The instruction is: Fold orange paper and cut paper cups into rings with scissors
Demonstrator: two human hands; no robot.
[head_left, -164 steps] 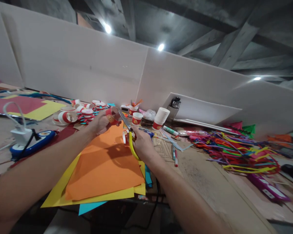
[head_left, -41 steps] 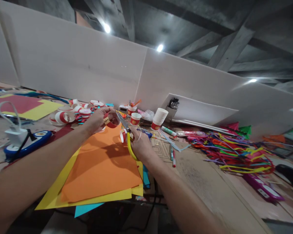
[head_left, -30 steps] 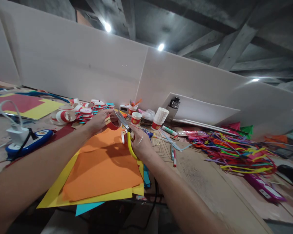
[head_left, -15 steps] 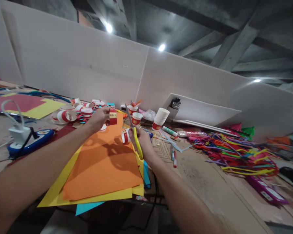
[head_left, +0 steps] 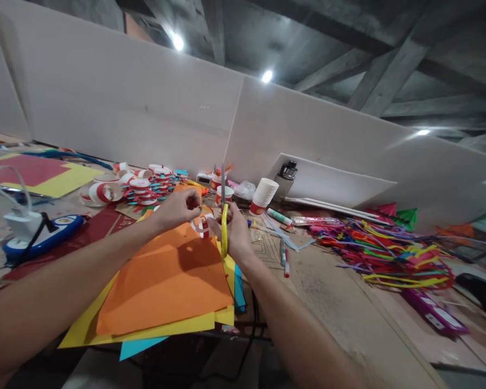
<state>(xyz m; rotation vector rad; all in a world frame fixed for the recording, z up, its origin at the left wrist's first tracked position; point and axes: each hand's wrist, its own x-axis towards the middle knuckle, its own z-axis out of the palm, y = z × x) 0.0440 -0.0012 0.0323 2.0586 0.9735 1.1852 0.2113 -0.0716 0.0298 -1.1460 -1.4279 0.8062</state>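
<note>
My right hand (head_left: 238, 232) is closed around yellow-handled scissors (head_left: 224, 221), whose blades point up and away. Its thumb and fingers also grip a red-and-white ring cut from a paper cup (head_left: 203, 226). Close beside it, my left hand (head_left: 183, 208) has its fingers pinched at the ring's upper left, on a piece of cut paper cup seen nearly edge-on. The fingertips partly hide that piece. Both hands are above a sheet of orange paper (head_left: 162, 286), which lies on yellow paper (head_left: 178, 326) and blue paper (head_left: 141, 346).
Stacked cup rings (head_left: 140, 189) stand at the back left, near a blue power strip (head_left: 44, 237). Behind my hands are a paper cup (head_left: 220, 190) and a cup stack (head_left: 264, 195). Markers (head_left: 287, 262), colourful pipe cleaners (head_left: 392, 254) and a purple box (head_left: 433, 313) lie to the right.
My left hand has moved right and down, bringing its cup piece to the ring by my right hand. The scissors have turned more upright.
</note>
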